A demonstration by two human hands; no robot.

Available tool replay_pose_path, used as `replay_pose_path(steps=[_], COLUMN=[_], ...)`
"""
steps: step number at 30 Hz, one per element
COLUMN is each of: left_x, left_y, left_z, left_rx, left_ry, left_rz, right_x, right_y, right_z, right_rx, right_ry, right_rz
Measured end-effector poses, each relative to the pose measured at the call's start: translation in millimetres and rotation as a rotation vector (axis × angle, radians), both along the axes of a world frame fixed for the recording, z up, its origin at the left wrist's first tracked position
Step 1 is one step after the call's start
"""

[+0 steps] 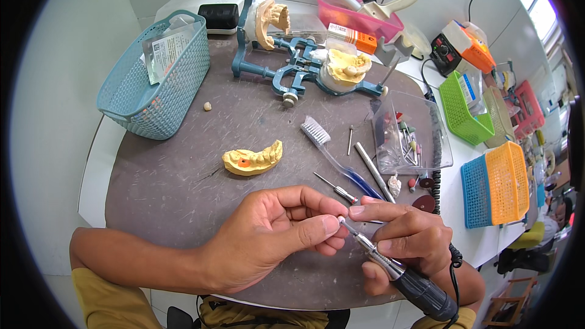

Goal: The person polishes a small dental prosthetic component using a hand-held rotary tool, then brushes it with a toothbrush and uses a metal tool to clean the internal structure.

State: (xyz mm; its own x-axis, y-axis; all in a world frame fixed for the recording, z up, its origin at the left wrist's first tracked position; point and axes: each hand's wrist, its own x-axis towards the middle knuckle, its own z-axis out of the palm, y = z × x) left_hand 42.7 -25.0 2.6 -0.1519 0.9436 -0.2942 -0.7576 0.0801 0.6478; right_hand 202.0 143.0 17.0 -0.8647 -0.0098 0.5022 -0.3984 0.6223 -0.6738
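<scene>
Beyond hands (277, 226) clamped on a white piece (342, 220) and handpiece (420, 290) lie a toothbrush (336, 158) and yellow cast (259, 159).

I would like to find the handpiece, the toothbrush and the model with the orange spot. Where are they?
Handpiece (419, 290), head view: on its black body.
Toothbrush (349, 172), head view: on its handle.
Model with the orange spot (258, 162), head view: on its yellow side.
</scene>
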Motion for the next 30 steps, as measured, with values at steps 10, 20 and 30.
replay_pose_path(steps=[10,20,30], left_x=[1.4,1.4,1.1], left_y=[1.7,1.1,0.3], left_z=[2.8,1.6,-1.8], left_rx=[0.019,0.015,0.034], left_ry=[0.023,0.023,0.023], left_rz=[0.002,0.003,0.008], right_x=[6.3,2.1,0.5], right_y=[0.4,-4.7,-2.7], right_z=[12.5,-2.0,-1.9], right_rx=[-0.052,-0.138,-0.118], right_ry=[0.024,-0.015,-0.026], right_rz=[-0.069,-0.029,0.002])
